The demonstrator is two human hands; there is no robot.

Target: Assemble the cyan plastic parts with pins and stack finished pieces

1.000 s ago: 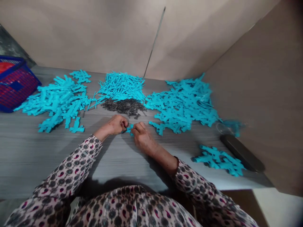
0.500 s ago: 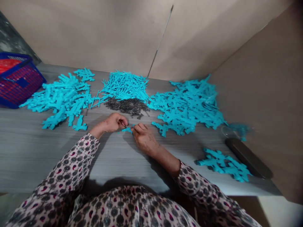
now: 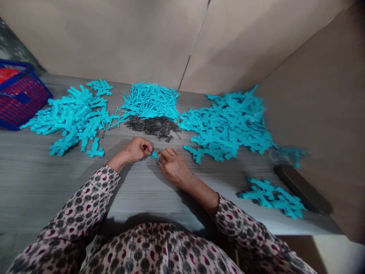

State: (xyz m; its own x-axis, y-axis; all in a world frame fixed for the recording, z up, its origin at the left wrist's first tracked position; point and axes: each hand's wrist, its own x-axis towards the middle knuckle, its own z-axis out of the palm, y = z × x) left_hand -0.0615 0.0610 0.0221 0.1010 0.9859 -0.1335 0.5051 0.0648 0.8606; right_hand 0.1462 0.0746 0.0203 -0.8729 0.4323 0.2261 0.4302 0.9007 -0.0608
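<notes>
Between my hands, low over the grey table, is a small turquoise plastic piece, mostly covered by my fingers. My right hand is closed on its right end. At its left end my left hand is pinched, thumb against forefinger; what those fingertips hold is too small to make out. Just beyond my hands lies a heap of small dark metal-looking pins. Behind it rises a pile of thin turquoise sticks.
Turquoise toy-gun-shaped pieces form a big pile on the right and another pile on the left. A smaller group lies near right, beside a long dark case. A blue basket stands far left. Panels wall the back and right.
The turquoise piece is tilted a little differently between my fingertips. Both hands stay nearly in place, and the whole view has shifted slightly.
</notes>
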